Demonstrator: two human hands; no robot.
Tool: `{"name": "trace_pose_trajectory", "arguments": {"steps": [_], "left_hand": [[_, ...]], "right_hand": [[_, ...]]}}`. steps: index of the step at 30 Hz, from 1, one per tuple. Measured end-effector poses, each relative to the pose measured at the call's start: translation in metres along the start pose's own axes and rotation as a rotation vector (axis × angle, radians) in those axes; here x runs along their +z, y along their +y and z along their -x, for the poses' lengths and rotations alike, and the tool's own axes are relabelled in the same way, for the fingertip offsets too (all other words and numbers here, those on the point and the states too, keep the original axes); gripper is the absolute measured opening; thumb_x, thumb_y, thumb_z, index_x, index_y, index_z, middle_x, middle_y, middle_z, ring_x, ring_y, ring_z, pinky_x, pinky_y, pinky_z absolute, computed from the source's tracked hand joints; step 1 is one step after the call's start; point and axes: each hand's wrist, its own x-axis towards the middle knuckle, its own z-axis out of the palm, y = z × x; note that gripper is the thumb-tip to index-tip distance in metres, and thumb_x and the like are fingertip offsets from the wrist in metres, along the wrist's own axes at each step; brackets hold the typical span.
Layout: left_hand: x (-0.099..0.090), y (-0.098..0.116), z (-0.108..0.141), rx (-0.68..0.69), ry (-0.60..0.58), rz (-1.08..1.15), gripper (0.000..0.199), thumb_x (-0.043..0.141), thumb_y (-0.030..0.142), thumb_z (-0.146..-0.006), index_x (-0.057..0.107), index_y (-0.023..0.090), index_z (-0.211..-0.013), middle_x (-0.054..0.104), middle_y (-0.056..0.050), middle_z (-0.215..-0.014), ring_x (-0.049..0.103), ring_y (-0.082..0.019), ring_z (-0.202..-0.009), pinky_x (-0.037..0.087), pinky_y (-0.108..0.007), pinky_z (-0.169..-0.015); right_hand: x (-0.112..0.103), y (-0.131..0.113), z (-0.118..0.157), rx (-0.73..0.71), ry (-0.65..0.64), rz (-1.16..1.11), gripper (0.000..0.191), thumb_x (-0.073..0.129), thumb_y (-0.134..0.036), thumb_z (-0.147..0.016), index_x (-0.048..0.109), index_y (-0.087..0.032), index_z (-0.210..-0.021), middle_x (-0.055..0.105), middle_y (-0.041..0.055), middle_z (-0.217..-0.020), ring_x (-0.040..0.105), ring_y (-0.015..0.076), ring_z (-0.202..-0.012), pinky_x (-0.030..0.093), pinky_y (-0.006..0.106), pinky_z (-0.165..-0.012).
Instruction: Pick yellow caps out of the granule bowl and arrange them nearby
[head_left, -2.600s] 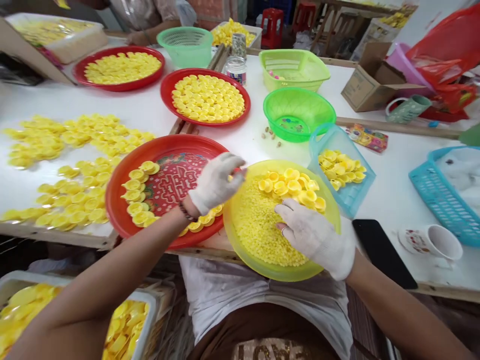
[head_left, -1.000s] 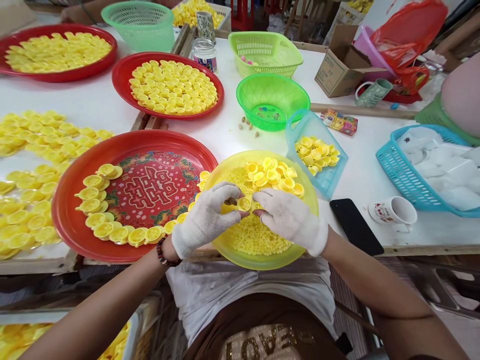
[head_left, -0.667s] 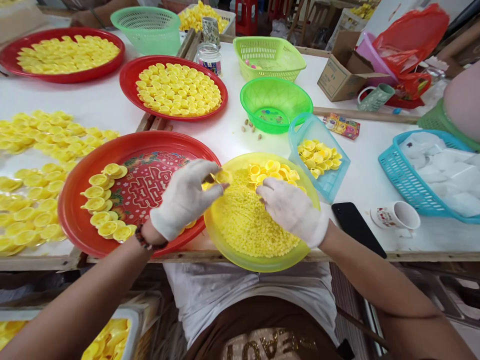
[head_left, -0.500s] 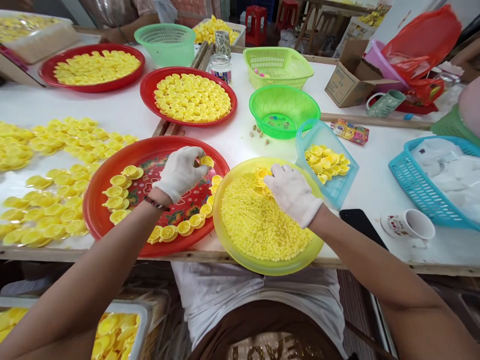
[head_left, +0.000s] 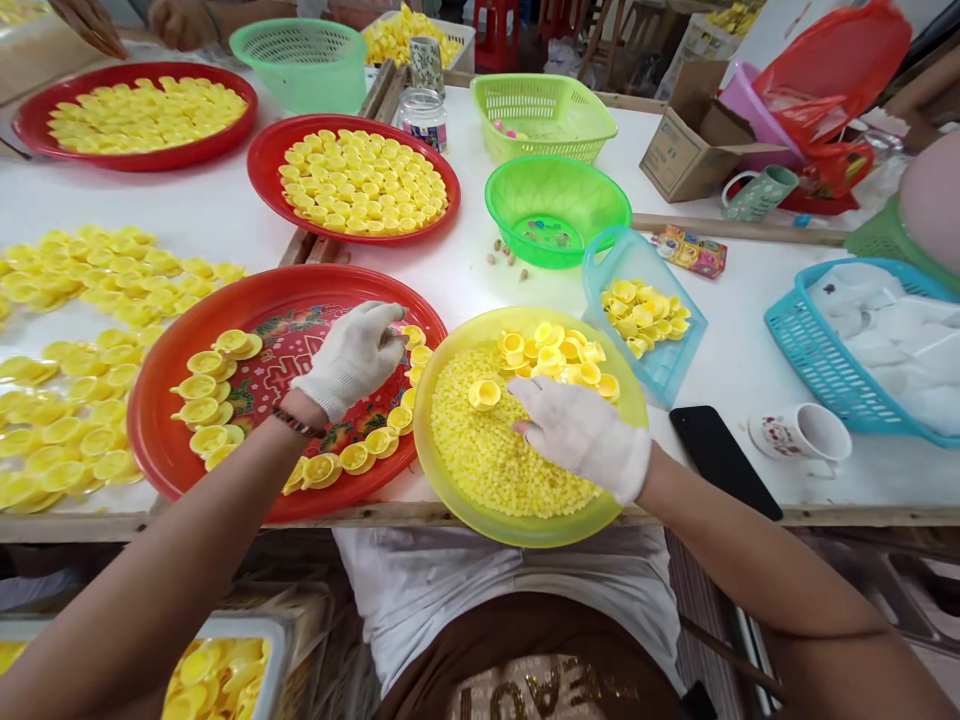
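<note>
My left hand [head_left: 354,360], in a white glove, hovers over the right part of a red patterned tray [head_left: 161,400]. Its thumb and forefinger are apart beside a small yellow cup-shaped piece [head_left: 412,337] at the end of a row along the rim. My right hand [head_left: 581,430], also gloved, is open over a yellow bowl [head_left: 517,530] of small yellow beads [head_left: 480,470]. Left of its fingertips, one yellow cup-shaped piece [head_left: 484,395] lies on the beads. A heap of similar pieces [head_left: 551,350] rests at the bowl's far side.
Loose yellow pieces [head_left: 82,420] cover the table's left. Behind stand two red trays of pieces, a green bowl [head_left: 559,225] and a light-green basket [head_left: 544,110]. To the right are a blue scoop [head_left: 664,375], a phone [head_left: 724,460], a mug [head_left: 799,435] and a blue basket [head_left: 862,380]. Another person's hands [head_left: 180,22] show at upper left.
The yellow piece at my left fingers now sits in the row on the tray. My right hand has drawn back towards me, uncovering the heap; a single piece now lies on the beads.
</note>
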Motion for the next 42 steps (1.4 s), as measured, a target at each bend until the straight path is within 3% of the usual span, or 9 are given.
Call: {"name": "trace_pose_trajectory", "arguments": {"steps": [3, 7, 11, 17, 23, 31, 35, 38, 42], "left_hand": [[0.002, 0.028, 0.017, 0.167, 0.031, 0.009, 0.031, 0.055, 0.042, -0.091, 0.067, 0.017, -0.105, 0.066, -0.009, -0.104, 0.061, -0.021, -0.088, 0.049, -0.035, -0.081], [0.016, 0.062, 0.029, 0.411, -0.151, -0.214, 0.034, 0.063, 0.048, -0.086, 0.069, 0.019, -0.103, 0.065, -0.009, -0.112, 0.062, -0.028, -0.097, 0.047, -0.043, -0.083], [0.026, 0.073, 0.031, 0.376, -0.211, -0.305, 0.022, 0.060, 0.037, -0.088, 0.068, 0.019, -0.098, 0.067, -0.007, -0.106, 0.063, -0.028, -0.097, 0.045, -0.042, -0.080], [0.024, 0.078, 0.033, 0.347, -0.221, -0.220, 0.024, 0.063, 0.034, -0.085, 0.069, 0.018, -0.102, 0.070, -0.008, -0.103, 0.066, -0.027, -0.094, 0.047, -0.042, -0.087], [0.022, 0.079, 0.037, 0.300, -0.181, -0.008, 0.023, 0.059, 0.034, -0.088, 0.069, 0.020, -0.104, 0.072, -0.007, -0.100, 0.068, -0.024, -0.093, 0.052, -0.040, -0.087], [0.014, 0.053, 0.034, 0.315, 0.045, 0.209, 0.022, 0.061, 0.034, -0.090, 0.068, 0.020, -0.106, 0.070, -0.006, -0.109, 0.066, -0.019, -0.097, 0.054, -0.034, -0.091], [-0.001, 0.008, 0.009, 0.054, 0.191, -0.011, 0.023, 0.060, 0.036, -0.089, 0.065, 0.018, -0.102, 0.069, -0.008, -0.106, 0.062, -0.021, -0.095, 0.050, -0.038, -0.089], [0.000, -0.028, -0.012, -0.118, 0.158, -0.132, 0.018, 0.060, 0.034, -0.084, 0.062, 0.017, -0.087, 0.068, -0.009, -0.088, 0.056, -0.020, -0.077, 0.046, -0.036, -0.074], [0.013, -0.052, -0.028, -0.149, 0.019, -0.100, 0.014, 0.056, 0.031, -0.081, 0.056, 0.017, -0.076, 0.063, -0.006, -0.073, 0.046, -0.015, -0.061, 0.036, -0.030, -0.059]], "right_hand": [[-0.001, -0.004, 0.011, 0.002, -0.184, 0.015, 0.032, 0.060, -0.041, -0.094, 0.060, -0.015, -0.113, 0.063, 0.0145, -0.112, 0.065, 0.0247, -0.083, 0.048, 0.034, -0.063], [0.011, -0.005, 0.003, -0.143, -0.175, -0.095, 0.028, 0.056, -0.023, -0.091, 0.061, -0.011, -0.116, 0.066, 0.0143, -0.106, 0.065, 0.0245, -0.091, 0.049, 0.035, -0.075], [0.013, 0.008, -0.007, -0.225, -0.099, -0.243, 0.020, 0.053, -0.013, -0.089, 0.064, -0.012, -0.105, 0.067, 0.0098, -0.096, 0.061, 0.0205, -0.089, 0.046, 0.033, -0.083], [-0.004, 0.012, -0.008, -0.223, 0.260, -0.386, 0.020, 0.050, -0.011, -0.092, 0.061, -0.016, -0.108, 0.064, 0.0060, -0.102, 0.057, 0.0182, -0.095, 0.045, 0.032, -0.088], [-0.005, 0.015, 0.006, -0.119, 0.256, -0.283, 0.020, 0.052, -0.012, -0.094, 0.058, -0.017, -0.113, 0.064, 0.0070, -0.107, 0.058, 0.0191, -0.094, 0.047, 0.032, -0.084], [0.002, 0.004, 0.016, -0.105, -0.129, -0.049, 0.015, 0.055, -0.025, -0.096, 0.066, -0.018, -0.103, 0.065, 0.0076, -0.102, 0.062, 0.0215, -0.086, 0.043, 0.032, -0.067], [-0.001, 0.010, -0.004, -0.108, 0.028, -0.020, 0.016, 0.048, -0.021, -0.099, 0.064, -0.017, -0.103, 0.064, 0.0081, -0.100, 0.059, 0.0216, -0.087, 0.042, 0.034, -0.071], [-0.004, 0.019, -0.028, -0.016, 0.226, 0.089, 0.022, 0.046, -0.007, -0.095, 0.062, -0.016, -0.106, 0.062, 0.0121, -0.105, 0.055, 0.0244, -0.095, 0.039, 0.036, -0.077], [-0.010, 0.025, -0.056, 0.018, 0.182, 0.156, 0.021, 0.050, -0.003, -0.089, 0.064, -0.015, -0.099, 0.061, 0.0154, -0.107, 0.052, 0.0276, -0.099, 0.037, 0.039, -0.080]]}}
